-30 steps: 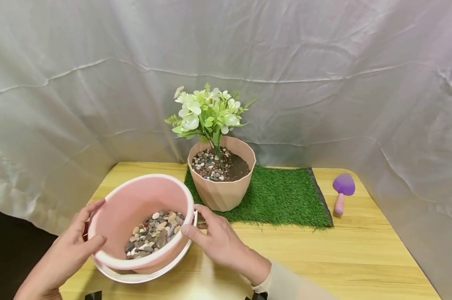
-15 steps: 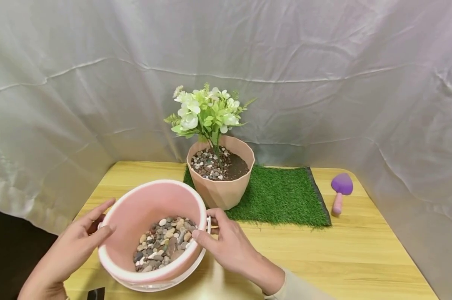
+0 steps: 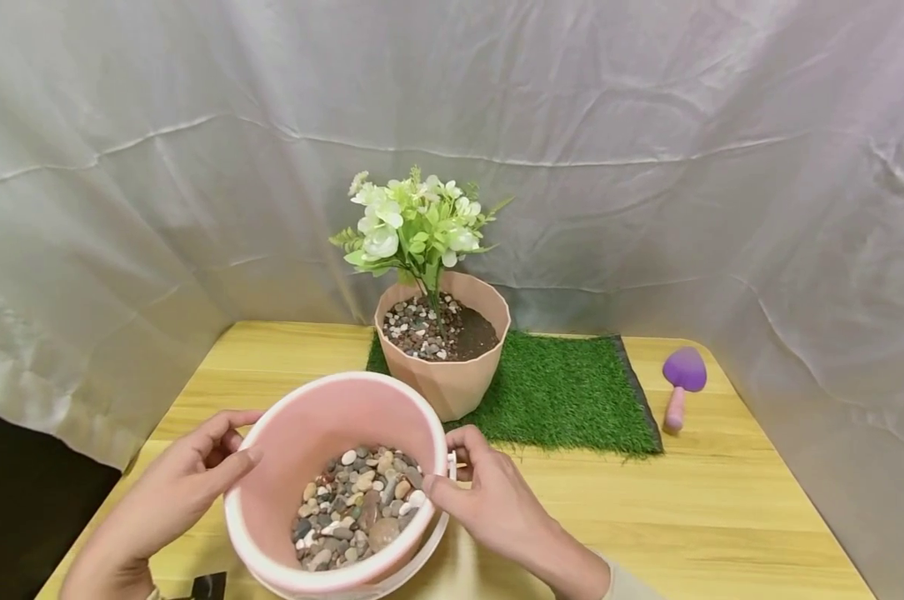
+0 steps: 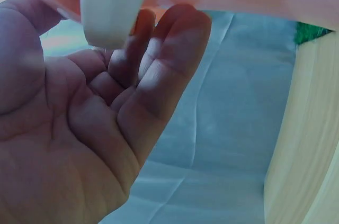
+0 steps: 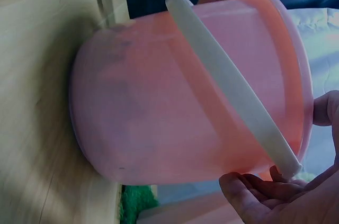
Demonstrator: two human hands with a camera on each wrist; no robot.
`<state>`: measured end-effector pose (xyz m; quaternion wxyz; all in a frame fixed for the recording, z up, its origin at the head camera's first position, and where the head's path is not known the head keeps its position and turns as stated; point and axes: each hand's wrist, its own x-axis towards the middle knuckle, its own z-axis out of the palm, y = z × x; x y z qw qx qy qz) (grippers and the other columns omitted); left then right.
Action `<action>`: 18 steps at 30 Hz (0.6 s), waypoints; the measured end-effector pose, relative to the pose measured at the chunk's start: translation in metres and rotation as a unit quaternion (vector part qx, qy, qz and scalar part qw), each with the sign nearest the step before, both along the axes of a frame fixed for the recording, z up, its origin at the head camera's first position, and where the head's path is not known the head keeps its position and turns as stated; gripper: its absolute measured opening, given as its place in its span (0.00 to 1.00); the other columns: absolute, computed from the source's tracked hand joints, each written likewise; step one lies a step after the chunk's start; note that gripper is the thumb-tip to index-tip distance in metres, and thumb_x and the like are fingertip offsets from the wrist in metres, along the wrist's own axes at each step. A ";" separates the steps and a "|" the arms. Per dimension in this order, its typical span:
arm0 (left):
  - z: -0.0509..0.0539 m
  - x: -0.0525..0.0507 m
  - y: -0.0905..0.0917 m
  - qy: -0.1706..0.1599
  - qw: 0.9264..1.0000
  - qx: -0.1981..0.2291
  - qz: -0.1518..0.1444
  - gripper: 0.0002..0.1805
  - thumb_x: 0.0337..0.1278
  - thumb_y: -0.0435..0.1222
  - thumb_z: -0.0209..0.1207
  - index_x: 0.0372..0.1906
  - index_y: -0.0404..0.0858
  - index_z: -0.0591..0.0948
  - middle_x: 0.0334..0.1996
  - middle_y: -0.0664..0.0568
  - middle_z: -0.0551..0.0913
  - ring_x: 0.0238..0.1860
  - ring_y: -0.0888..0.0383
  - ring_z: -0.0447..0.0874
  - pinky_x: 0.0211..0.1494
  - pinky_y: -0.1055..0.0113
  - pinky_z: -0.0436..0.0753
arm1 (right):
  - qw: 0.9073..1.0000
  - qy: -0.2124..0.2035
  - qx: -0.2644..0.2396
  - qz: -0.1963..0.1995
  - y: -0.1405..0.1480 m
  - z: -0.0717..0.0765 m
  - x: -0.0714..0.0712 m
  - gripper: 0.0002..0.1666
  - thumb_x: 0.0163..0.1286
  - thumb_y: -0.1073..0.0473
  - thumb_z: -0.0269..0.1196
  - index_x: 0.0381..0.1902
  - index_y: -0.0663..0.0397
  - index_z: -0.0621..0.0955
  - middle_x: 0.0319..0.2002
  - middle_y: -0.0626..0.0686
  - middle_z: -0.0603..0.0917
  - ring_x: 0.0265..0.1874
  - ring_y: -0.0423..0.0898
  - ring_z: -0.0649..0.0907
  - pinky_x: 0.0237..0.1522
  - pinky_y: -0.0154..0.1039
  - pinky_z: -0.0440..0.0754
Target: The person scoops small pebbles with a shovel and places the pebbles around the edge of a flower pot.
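Note:
A pink bucket (image 3: 309, 442) with a white rim stands near the table's front, several smooth pebbles (image 3: 362, 508) inside it. My left hand (image 3: 185, 492) grips the left rim, its thumb over the edge and fingers outside; in the left wrist view its fingers curl beside the white bail handle (image 4: 108, 9). On the right side, my right hand (image 3: 496, 500) holds the rim, thumb on top, fingers beneath the handle's hinge. The handle hangs down along the near side in the right wrist view (image 5: 228, 81). Whether the bucket's base touches the table is hard to tell.
Behind the bucket, a pink flowerpot (image 3: 440, 383) holds dark soil, small stones and a white-flowered plant (image 3: 414, 225). It stands on a green turf mat (image 3: 571, 392). A purple-bladed trowel (image 3: 680, 383) lies at the wooden table's (image 3: 646, 508) right. Grey cloth (image 3: 571, 167) hangs behind.
The bucket has moved right and toward the front edge, with both hands keeping hold of its rim. The flowerpot, mat and trowel have stayed put.

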<state>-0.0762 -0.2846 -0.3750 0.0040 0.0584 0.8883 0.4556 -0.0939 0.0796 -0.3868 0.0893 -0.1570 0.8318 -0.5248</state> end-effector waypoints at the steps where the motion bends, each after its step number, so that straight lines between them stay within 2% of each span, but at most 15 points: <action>1: 0.001 0.000 0.002 -0.002 1.000 0.003 -0.004 0.23 0.78 0.40 0.59 0.71 0.41 0.75 0.39 0.48 0.78 0.33 0.58 0.79 0.32 0.67 0.80 | 1.000 -0.002 0.001 -0.003 0.003 0.001 0.001 0.24 0.68 0.47 0.69 0.57 0.51 0.78 0.53 0.55 0.87 0.51 0.46 0.87 0.56 0.44 0.85; 4: 0.002 0.000 0.011 -0.003 1.000 0.009 -0.017 0.22 0.78 0.41 0.60 0.69 0.41 0.75 0.39 0.47 0.78 0.35 0.59 0.80 0.34 0.67 0.80 | 1.000 -0.004 0.005 -0.012 0.011 0.003 0.003 0.22 0.67 0.50 0.69 0.55 0.50 0.79 0.52 0.55 0.87 0.51 0.45 0.86 0.58 0.47 0.83; 7: 0.003 -0.001 0.021 -0.010 0.999 0.022 -0.031 0.21 0.78 0.42 0.60 0.67 0.41 0.75 0.43 0.47 0.80 0.41 0.58 0.82 0.40 0.67 0.84 | 1.000 -0.009 0.005 -0.021 0.018 0.006 0.005 0.21 0.66 0.52 0.69 0.54 0.49 0.79 0.51 0.54 0.87 0.50 0.45 0.87 0.57 0.46 0.83; 10: 0.004 -0.002 0.032 -0.025 0.998 0.044 -0.045 0.23 0.77 0.44 0.60 0.70 0.43 0.73 0.52 0.43 0.82 0.48 0.56 0.85 0.45 0.66 0.88 | 0.999 -0.020 0.000 -0.030 0.026 0.008 0.006 0.20 0.64 0.56 0.68 0.53 0.50 0.79 0.50 0.54 0.88 0.48 0.44 0.88 0.55 0.41 0.84; 12: 0.004 -0.002 0.041 -0.032 0.996 0.064 -0.054 0.27 0.77 0.43 0.60 0.75 0.45 0.70 0.61 0.40 0.79 0.52 0.50 0.86 0.44 0.64 0.91 | 0.999 -0.025 -0.001 -0.035 0.033 0.008 0.006 0.20 0.63 0.59 0.67 0.53 0.50 0.80 0.48 0.53 0.88 0.45 0.43 0.88 0.53 0.38 0.84; 14: 0.002 -0.001 0.052 -0.016 0.996 0.053 -0.064 0.33 0.77 0.44 0.60 0.80 0.46 0.66 0.70 0.37 0.74 0.56 0.45 0.86 0.47 0.62 0.92 | 0.999 -0.029 -0.005 -0.037 0.040 0.009 0.005 0.21 0.61 0.60 0.67 0.53 0.51 0.80 0.46 0.53 0.88 0.43 0.44 0.88 0.50 0.36 0.83; 15: 0.002 -0.001 0.057 -0.003 0.997 0.041 -0.069 0.34 0.78 0.44 0.60 0.82 0.47 0.64 0.74 0.37 0.71 0.60 0.42 0.85 0.51 0.58 0.92 | 0.999 -0.026 -0.006 -0.038 0.045 0.008 0.004 0.21 0.61 0.61 0.66 0.53 0.52 0.80 0.45 0.53 0.87 0.42 0.45 0.88 0.49 0.35 0.83; 17: 0.000 -0.001 0.069 0.031 0.997 0.007 -0.073 0.36 0.78 0.44 0.59 0.84 0.49 0.61 0.80 0.39 0.65 0.68 0.37 0.79 0.63 0.48 0.86 | 0.999 -0.022 -0.014 -0.034 0.055 0.008 0.002 0.23 0.60 0.62 0.65 0.54 0.55 0.79 0.42 0.53 0.87 0.39 0.46 0.87 0.46 0.35 0.84; 18: -0.001 -0.001 0.074 0.050 0.996 -0.011 -0.074 0.37 0.78 0.45 0.59 0.84 0.49 0.61 0.82 0.41 0.62 0.73 0.37 0.74 0.70 0.43 0.80 | 0.999 -0.023 -0.021 -0.034 0.060 0.008 0.001 0.23 0.59 0.63 0.65 0.55 0.57 0.79 0.41 0.54 0.87 0.38 0.47 0.87 0.45 0.35 0.84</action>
